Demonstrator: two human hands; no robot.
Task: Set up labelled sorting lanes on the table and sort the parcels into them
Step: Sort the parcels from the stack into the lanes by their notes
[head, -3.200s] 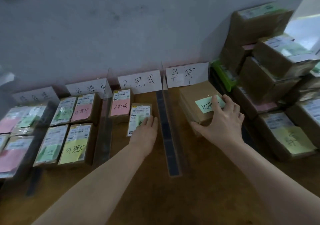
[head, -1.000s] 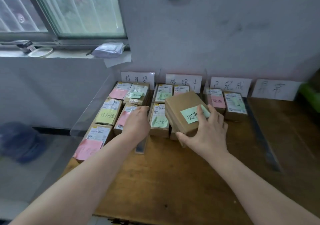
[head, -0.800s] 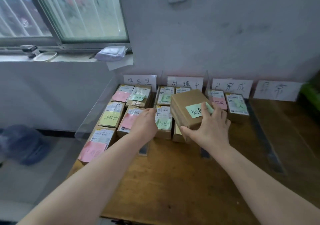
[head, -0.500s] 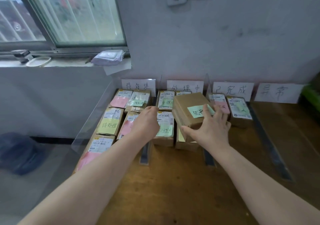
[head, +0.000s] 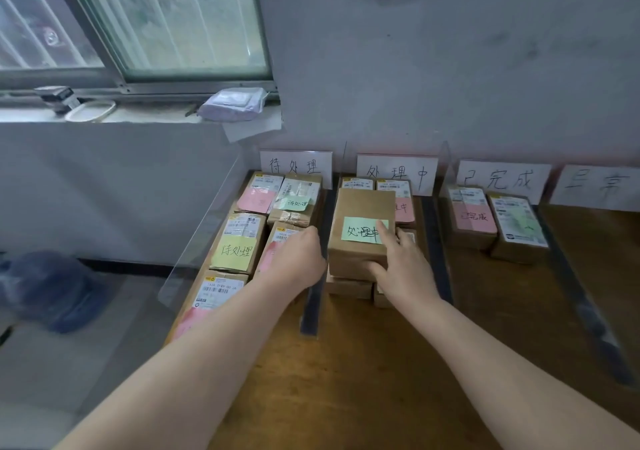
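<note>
— Where is the brown parcel point(head: 360, 203) lying?
— It is sitting on other parcels point(head: 349, 287) before the second sign point(head: 396, 174) on the bench point(head: 381, 363); the right hand point(head: 403, 269) is gripping its near corner.
— And the left hand point(head: 294, 259)?
— It is resting flat, fingers relaxed, on a neighbouring parcel point(head: 282, 236).

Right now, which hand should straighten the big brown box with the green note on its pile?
The right hand: it holds the brown box, thumb on its front, fingers on the green note. The left hand rests on a parcel across the divider.
</note>
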